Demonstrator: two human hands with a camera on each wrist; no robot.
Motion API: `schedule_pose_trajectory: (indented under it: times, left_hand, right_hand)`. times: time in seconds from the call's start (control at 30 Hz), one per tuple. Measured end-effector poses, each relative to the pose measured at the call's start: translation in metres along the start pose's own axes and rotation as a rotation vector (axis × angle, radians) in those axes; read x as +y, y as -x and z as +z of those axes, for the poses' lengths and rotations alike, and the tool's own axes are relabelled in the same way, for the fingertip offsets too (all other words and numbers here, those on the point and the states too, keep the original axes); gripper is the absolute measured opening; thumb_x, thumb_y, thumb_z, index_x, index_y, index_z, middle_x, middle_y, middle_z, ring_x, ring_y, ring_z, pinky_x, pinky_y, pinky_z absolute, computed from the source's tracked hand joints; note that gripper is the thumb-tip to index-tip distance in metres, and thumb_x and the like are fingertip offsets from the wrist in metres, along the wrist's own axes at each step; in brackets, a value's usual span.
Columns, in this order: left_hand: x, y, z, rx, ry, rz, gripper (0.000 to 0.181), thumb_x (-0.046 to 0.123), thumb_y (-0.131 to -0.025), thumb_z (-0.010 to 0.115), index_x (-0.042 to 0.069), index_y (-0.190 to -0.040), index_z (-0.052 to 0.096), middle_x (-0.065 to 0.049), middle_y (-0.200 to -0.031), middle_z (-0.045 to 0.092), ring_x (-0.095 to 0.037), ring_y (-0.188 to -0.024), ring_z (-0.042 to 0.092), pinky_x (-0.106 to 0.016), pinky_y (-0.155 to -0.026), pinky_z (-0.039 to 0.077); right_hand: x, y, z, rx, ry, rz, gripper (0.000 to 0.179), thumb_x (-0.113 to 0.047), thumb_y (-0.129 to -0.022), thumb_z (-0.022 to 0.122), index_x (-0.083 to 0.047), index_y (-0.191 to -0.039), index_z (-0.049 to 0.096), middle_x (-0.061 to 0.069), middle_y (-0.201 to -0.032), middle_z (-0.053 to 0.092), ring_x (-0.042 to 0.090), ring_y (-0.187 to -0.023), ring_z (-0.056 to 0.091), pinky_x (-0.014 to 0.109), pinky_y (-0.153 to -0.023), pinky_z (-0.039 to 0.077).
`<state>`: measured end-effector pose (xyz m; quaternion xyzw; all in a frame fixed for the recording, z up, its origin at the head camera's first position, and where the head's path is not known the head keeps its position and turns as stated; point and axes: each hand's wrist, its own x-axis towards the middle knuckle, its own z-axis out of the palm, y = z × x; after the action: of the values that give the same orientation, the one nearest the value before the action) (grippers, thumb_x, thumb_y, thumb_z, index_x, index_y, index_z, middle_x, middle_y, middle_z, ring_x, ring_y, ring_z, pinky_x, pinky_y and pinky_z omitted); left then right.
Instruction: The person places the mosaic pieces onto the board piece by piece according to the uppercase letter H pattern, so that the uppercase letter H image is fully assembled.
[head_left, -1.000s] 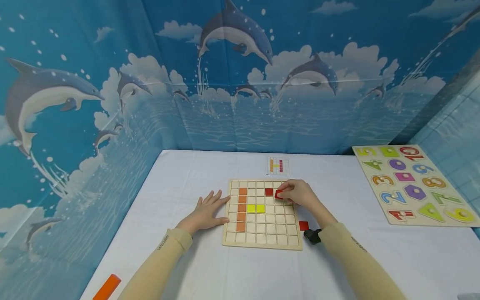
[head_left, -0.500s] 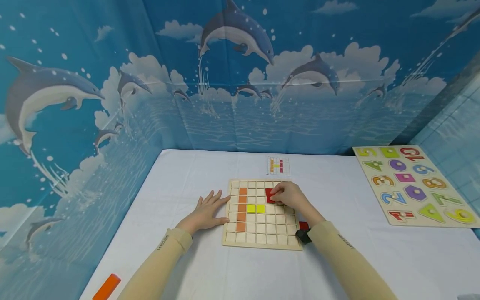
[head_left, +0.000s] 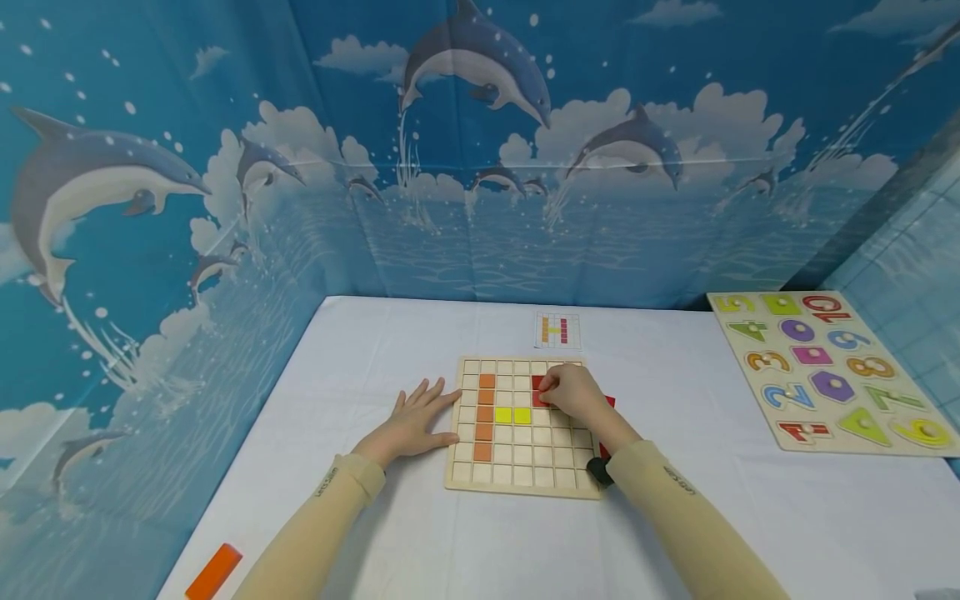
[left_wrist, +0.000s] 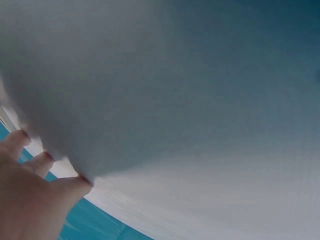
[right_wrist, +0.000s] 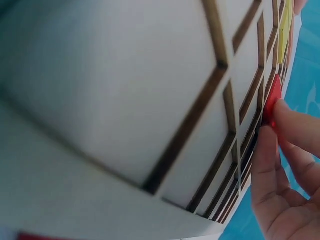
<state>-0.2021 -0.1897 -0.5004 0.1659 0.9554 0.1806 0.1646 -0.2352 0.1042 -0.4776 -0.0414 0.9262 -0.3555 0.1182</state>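
A wooden grid board (head_left: pixel 525 492) lies on the white table, with an orange column of tiles (head_left: pixel 484 414) and two yellow tiles (head_left: pixel 512 416) set in it. Over its upper right part my right hand (head_left: pixel 576 393) pinches a red tile (right_wrist: pixel 271 100) between thumb and finger, down at the grid just below another red tile (head_left: pixel 536 382). My left hand (head_left: pixel 407 425) is spread flat at the board's left edge, its fingertips and thumb touching the rim. In the left wrist view, part of that hand (left_wrist: pixel 37 195) shows against the white surface.
Loose red tiles (head_left: pixel 610 401) lie right of the board, partly hidden by my right forearm. Behind the board is a small pattern card (head_left: pixel 557 331). A number-and-shape puzzle board (head_left: pixel 832 375) lies at the right, and an orange block (head_left: pixel 214 572) at the front left.
My right hand has carried the red tile left and down to the square below the first red one. A red tile beside the board has come into view. The left hand stays put.
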Motion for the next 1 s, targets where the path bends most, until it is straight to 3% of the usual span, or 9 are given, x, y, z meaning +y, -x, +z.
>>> schedule_pose_trajectory:
  times: [0.2, 0.47, 0.7, 1.0]
  left_hand:
    - [-0.001, 0.000, 0.000, 0.004, 0.005, 0.001, 0.078, 0.052, -0.088, 0.068, 0.032, -0.155, 0.032, -0.007, -0.166, 0.015, -0.034, -0.154, 0.004, -0.064, -0.120, 0.000]
    - [-0.002, 0.000, 0.001, 0.006, -0.001, 0.008, 0.078, 0.053, -0.088, 0.067, 0.032, -0.155, 0.032, -0.007, -0.166, 0.015, -0.034, -0.154, 0.005, -0.065, -0.120, 0.002]
    - [0.000, 0.001, -0.002, 0.002, -0.012, 0.007, 0.078, 0.053, -0.088, 0.067, 0.031, -0.155, 0.032, -0.008, -0.166, 0.015, -0.035, -0.154, 0.005, -0.065, -0.120, 0.002]
    - [0.001, 0.002, -0.003, -0.013, -0.008, 0.014, 0.079, 0.051, -0.089, 0.067, 0.031, -0.155, 0.030, -0.008, -0.166, 0.014, -0.035, -0.154, 0.004, -0.065, -0.120, 0.001]
  right_hand:
    - [-0.002, 0.002, -0.001, -0.008, 0.016, -0.011, 0.008, -0.007, -0.086, 0.074, -0.004, -0.087, 0.067, 0.006, -0.079, 0.062, 0.017, -0.071, 0.053, 0.024, -0.062, 0.044]
    - [0.007, 0.007, -0.019, 0.006, -0.070, -0.025, 0.014, -0.015, -0.091, 0.070, -0.004, -0.099, 0.069, 0.009, -0.090, 0.068, 0.018, -0.076, 0.060, 0.027, -0.065, 0.048]
    - [0.026, 0.013, -0.046, 0.015, -0.071, 0.052, 0.023, -0.022, -0.092, 0.068, -0.005, -0.108, 0.067, 0.013, -0.101, 0.067, 0.022, -0.082, 0.060, 0.028, -0.062, 0.048]
    - [0.060, 0.023, -0.060, 0.032, -0.093, 0.130, 0.031, -0.023, -0.092, 0.067, -0.003, -0.115, 0.064, 0.016, -0.107, 0.066, 0.024, -0.091, 0.060, 0.032, -0.077, 0.055]
